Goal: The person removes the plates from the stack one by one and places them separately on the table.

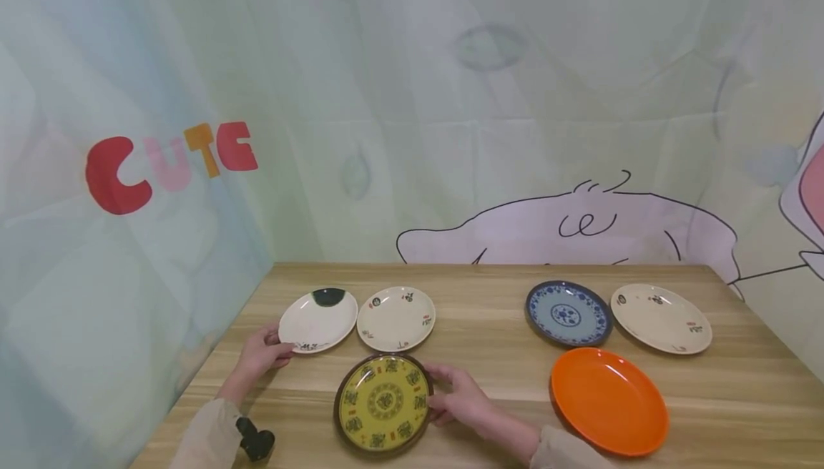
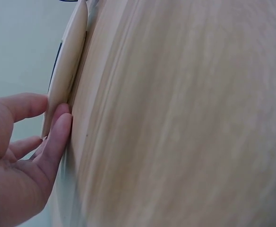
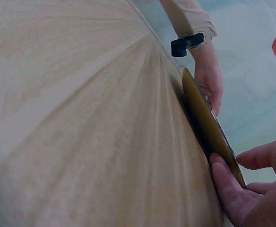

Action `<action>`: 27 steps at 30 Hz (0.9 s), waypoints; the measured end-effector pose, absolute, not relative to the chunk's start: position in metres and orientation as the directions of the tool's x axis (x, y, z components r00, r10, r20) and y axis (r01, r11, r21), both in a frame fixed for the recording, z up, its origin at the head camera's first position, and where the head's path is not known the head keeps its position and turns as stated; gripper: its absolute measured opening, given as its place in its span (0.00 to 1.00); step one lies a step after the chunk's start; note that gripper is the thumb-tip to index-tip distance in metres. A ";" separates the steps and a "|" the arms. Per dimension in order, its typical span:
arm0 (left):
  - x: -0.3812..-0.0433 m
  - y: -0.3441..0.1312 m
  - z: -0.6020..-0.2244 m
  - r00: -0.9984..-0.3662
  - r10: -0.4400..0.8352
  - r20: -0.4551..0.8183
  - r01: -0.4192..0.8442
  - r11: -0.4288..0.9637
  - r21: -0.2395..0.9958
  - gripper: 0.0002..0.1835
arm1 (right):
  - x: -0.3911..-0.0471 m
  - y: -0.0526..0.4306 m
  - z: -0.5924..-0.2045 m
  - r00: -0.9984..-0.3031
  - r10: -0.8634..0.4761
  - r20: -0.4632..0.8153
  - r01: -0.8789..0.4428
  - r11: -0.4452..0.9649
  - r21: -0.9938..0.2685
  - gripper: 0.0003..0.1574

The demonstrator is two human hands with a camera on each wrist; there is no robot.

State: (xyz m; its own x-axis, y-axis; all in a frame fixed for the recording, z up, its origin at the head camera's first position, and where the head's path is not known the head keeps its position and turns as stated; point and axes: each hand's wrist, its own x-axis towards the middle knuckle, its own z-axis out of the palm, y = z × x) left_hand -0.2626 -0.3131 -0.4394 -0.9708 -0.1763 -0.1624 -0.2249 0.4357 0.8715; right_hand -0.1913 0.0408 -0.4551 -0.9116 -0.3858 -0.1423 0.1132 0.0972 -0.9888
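The yellow patterned plate [image 1: 383, 403] is held at its right edge by the right hand [image 1: 458, 399], whose grip is pinched on the dark rim, thumb above and fingertips [image 3: 223, 177] slipped beneath, as shown in the right wrist view. The plate is round, so no long axis can be given; it is laid flat, face up, on the wooden table [image 1: 489, 312], just to the left of that grip. The white plate with a black patch [image 1: 318, 320] is pinched at its near left edge by the left hand [image 1: 264, 352], with the thumb on top and the fingers [image 2: 57, 137] under the rim; the black patch is turned away from the grip. Just beyond the yellow plate a cream plate [image 1: 395, 317] is seen. In both wrist views the plates are seen edge-on only, so their faces are hidden.
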 end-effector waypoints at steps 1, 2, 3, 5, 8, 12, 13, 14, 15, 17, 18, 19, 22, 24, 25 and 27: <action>-0.262 -0.313 -0.439 -0.971 -0.175 -0.163 -0.225 0.434 0.872 0.32 | -0.191 0.042 -0.455 -0.909 -0.391 -0.142 0.106 0.111 -0.988 0.38; -0.262 -0.314 -0.439 -0.971 -0.174 -0.164 -0.225 0.433 0.873 0.32 | -0.192 0.044 -0.454 -0.908 -0.395 -0.140 0.099 0.122 -0.988 0.38; -0.261 -0.314 -0.439 -0.971 -0.171 -0.165 -0.224 0.432 0.873 0.32 | -0.192 0.045 -0.453 -0.907 -0.398 -0.137 0.091 0.133 -0.987 0.39; -0.261 -0.315 -0.438 -0.971 -0.172 -0.167 -0.227 0.434 0.872 0.33 | -0.193 0.050 -0.451 -0.906 -0.403 -0.131 0.075 0.153 -0.985 0.39; -0.260 -0.316 -0.436 -0.970 -0.175 -0.167 -0.229 0.440 0.868 0.33 | -0.195 0.058 -0.447 -0.904 -0.409 -0.121 0.054 0.169 -0.984 0.39; -0.259 -0.318 -0.436 -0.972 -0.167 -0.167 -0.226 0.448 0.865 0.32 | -0.201 0.074 -0.440 -0.904 -0.413 -0.106 0.023 0.201 -0.979 0.36; -0.260 -0.318 -0.436 -0.971 -0.167 -0.170 -0.229 0.453 0.862 0.32 | -0.203 0.079 -0.438 -0.906 -0.411 -0.102 0.012 0.216 -0.976 0.36; -0.260 -0.318 -0.436 -0.970 -0.169 -0.173 -0.233 0.469 0.852 0.31 | -0.205 0.084 -0.436 -0.907 -0.410 -0.092 -0.004 0.227 -0.974 0.36; -0.261 -0.319 -0.435 -0.970 -0.172 -0.172 -0.236 0.489 0.840 0.31 | -0.208 0.089 -0.433 -0.909 -0.408 -0.080 -0.021 0.238 -0.971 0.35; -0.262 -0.321 -0.433 -0.969 -0.183 -0.165 -0.240 0.554 0.797 0.31 | -0.213 0.099 -0.427 -0.914 -0.401 -0.051 -0.066 0.274 -0.959 0.36; -0.263 -0.322 -0.431 -0.972 -0.183 -0.149 -0.230 0.598 0.767 0.31 | -0.216 0.105 -0.424 -0.916 -0.400 -0.031 -0.097 0.296 -0.950 0.35; -0.263 -0.322 -0.429 -0.974 -0.184 -0.134 -0.222 0.640 0.736 0.31 | -0.219 0.110 -0.421 -0.919 -0.394 -0.011 -0.128 0.325 -0.937 0.35; -0.266 -0.322 -0.422 -0.981 -0.174 -0.083 -0.185 0.730 0.658 0.32 | -0.228 0.127 -0.415 -0.934 -0.353 0.045 -0.207 0.436 -0.876 0.34; -0.269 -0.320 -0.416 -0.986 -0.160 -0.050 -0.157 0.771 0.617 0.33 | -0.234 0.138 -0.412 -0.947 -0.317 0.059 -0.223 0.510 -0.831 0.34; -0.270 -0.318 -0.414 -0.988 -0.153 -0.037 -0.144 0.786 0.601 0.33 | -0.237 0.144 -0.411 -0.950 -0.304 0.069 -0.231 0.537 -0.812 0.34; -0.273 -0.313 -0.408 -0.991 -0.136 -0.008 -0.117 0.818 0.563 0.33 | -0.242 0.156 -0.409 -0.956 -0.285 0.075 -0.233 0.576 -0.783 0.35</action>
